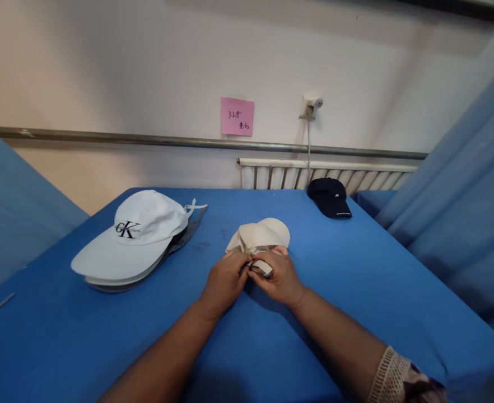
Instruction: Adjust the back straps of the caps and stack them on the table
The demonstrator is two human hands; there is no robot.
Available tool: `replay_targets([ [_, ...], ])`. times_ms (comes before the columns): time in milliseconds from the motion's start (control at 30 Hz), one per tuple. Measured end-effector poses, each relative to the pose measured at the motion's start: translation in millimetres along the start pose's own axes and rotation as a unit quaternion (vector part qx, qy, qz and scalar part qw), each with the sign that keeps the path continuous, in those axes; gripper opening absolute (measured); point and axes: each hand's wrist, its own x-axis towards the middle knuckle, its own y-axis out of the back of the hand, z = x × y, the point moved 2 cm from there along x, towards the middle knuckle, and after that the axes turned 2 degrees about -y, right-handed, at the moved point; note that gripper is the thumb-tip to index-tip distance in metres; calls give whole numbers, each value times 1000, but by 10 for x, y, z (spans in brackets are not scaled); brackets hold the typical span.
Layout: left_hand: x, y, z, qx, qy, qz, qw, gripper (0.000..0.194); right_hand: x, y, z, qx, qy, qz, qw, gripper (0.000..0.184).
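Observation:
A beige baseball cap [253, 235] lies in the middle of the blue-covered table, its brim pointing away to the upper right. My left hand [227, 278] pinches the near edge of the cap at its back strap. Close beside it, my right hand [281, 279] grips the same strap area, with the fingers closed and the loose strap end [262, 267] showing between the hands. The fingertips of both hands nearly meet. What they do at the fastening is partly hidden.
At the left sits a stack of caps, a white cap [146, 226] with black letters on top. A navy cap [330, 197] rests at the far right corner of the blue table [356, 291]. Behind are a radiator [274, 174] and wall rail; blue curtains [461, 184] hang at the sides.

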Motion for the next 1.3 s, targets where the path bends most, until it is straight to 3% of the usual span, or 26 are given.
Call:
replay_targets([
  [167, 7, 28, 23, 65, 8, 17, 998, 16, 2, -21, -35, -10, 25, 15, 1000, 18],
  [400, -18, 59, 58, 24, -29, 73, 997, 10, -16, 60, -121, -26, -14, 22, 999, 12],
  [567, -35, 26, 100, 12, -89, 45, 995, 11, -6, 120, -146, -15, 18, 25, 999, 11],
  [633, -39, 9, 104, 16, -86, 46, 995, 14, 4, 113, -127, -11, 33, 19, 999, 8],
  [833, -17, 10, 17, 52, -7, 49, 997, 14, -10, 55, -87, -3, 59, 41, 997, 8],
  [933, 29, 92, -186, 37, 113, 74, 990, 13, -38, 56, -121, 11, 64, 59, 996, 10],
  [1000, 51, 165, -380, -14, 239, 109, 965, 12, -54, 61, -137, 25, 66, 69, 995, 12],
  [1067, 53, 221, -556, -124, 362, 137, 913, 26, -61, 62, -114, 38, 47, 88, 994, 12],
  [1133, 50, 257, -641, -238, 421, 142, 864, 42, -56, 60, -34, 55, 1, 116, 992, 10],
  [1200, 46, 312, -606, -248, 403, 177, 863, 46, -38, 68, 93, 84, -66, 159, 981, 8],
  [1300, 15, 353, -319, -105, 258, 262, 924, 33, -13, 118, 281, 143, -172, 245, 944, 12],
])
